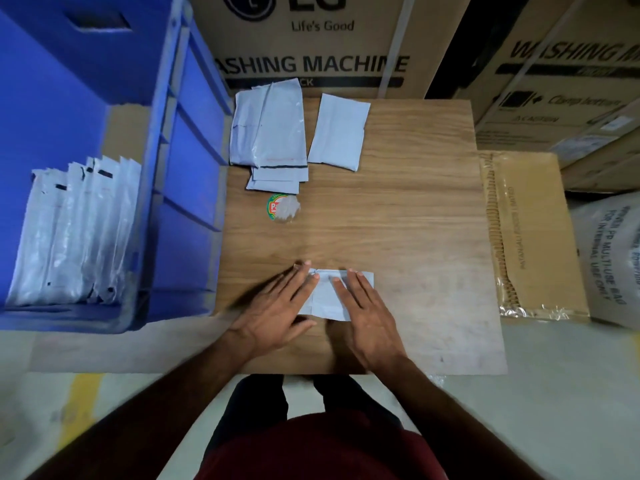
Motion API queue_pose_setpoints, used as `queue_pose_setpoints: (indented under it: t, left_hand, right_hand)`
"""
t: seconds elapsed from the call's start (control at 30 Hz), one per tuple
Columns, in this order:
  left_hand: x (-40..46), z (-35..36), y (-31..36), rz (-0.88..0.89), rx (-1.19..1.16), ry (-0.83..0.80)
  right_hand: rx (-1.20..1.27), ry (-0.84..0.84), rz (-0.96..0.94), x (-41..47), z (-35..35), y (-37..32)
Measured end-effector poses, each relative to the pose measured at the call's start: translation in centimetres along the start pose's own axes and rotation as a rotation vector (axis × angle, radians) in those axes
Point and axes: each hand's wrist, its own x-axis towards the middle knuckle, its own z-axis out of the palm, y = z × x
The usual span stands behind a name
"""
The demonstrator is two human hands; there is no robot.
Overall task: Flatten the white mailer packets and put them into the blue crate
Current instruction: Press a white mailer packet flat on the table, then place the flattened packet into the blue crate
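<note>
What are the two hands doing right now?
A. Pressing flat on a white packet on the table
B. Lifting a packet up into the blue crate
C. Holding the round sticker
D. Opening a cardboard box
A: the left hand and right hand lie with straight fingers on the white packet, which rests on the wooden table, apart from the blue crate.

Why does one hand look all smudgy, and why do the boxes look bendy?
In the head view, the left hand is smeared by motion blur, while the right hand on the white mailer packet looks sharper. The wide-angle lens bends the cardboard boxes and the blue crate near the edges.
</note>
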Motion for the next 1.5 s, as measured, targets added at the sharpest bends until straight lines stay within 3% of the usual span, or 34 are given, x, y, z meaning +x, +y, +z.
queue_pose_setpoints:
  t: [0.27,0.57,0.7,1.0,1.13,1.27,1.4,1.5]
  left_hand:
    - [2.3,-10.3,1.0,-0.061,0.086,0.190]
    - [-0.7,-22.1,-2.2,-0.097,0.210,0.429]
    - [-3.7,-23.9,-6.3,-0.054,0.281,0.534]
    - [-12.8,-24.8,-20.9,-0.008,0.114,0.563]
    - [-15.6,-25.5,-28.7,0.076,0.032,0.495]
    - [-15.1,-26.0,-34.6,0.255,0.062,0.353]
    - [-11.0,-24.3,-37.9,0.468,0.083,0.099]
    - [-7.0,-22.2,-38.5,0.606,0.100,0.010]
  right_hand:
    - [-0.012,0.297,-0.087,2.6,-8.1,-3.6]
    - [0.050,0.540,-0.185,6.3,-14.2,-12.7]
    - [0.000,0.590,-0.242,7.5,-14.9,-17.4]
    - [-0.132,0.543,-0.214,11.8,-11.0,-32.9]
    - [-0.110,0.495,-0.121,13.9,-7.5,-39.6]
    - [0.078,0.381,0.056,14.7,-4.0,-43.9]
    - [0.193,0.233,0.267,15.4,-0.9,-44.9]
    - [0.319,0.211,0.455,16.5,0.9,-44.5]
